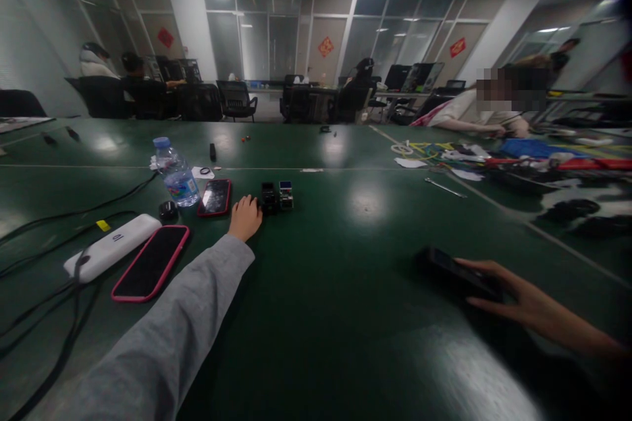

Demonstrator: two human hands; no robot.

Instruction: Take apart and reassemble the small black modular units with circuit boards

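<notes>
The left hand [245, 217] lies knuckles-up on the green tabletop [345, 329], its fingers curled with their tips against a small black block [268, 198]; whether the grip pinches the block or only touches it cannot be told. A blue-topped block [286, 195] stands touching the black one on its far side from the hand. Just left of the hand lies a red-edged phone [215, 197], then a water bottle [175, 172], upright, with a round black cap [168, 211] at its foot. Nearer the person, a pink-cased phone [151, 262] and a white power bank [113, 246] lie side by side, and black cables [49, 256] trail off towards the left edge. The right hand [513, 293], well apart from the left, has its grip closed on the near end of a dark phone [451, 270], fingers over it and thumb below. Between the two hands the tabletop is bare. Farther right, past a seam line, a slim silver tool [444, 187] lies before a crowded patch where another person's arm [474, 125] rests.
</notes>
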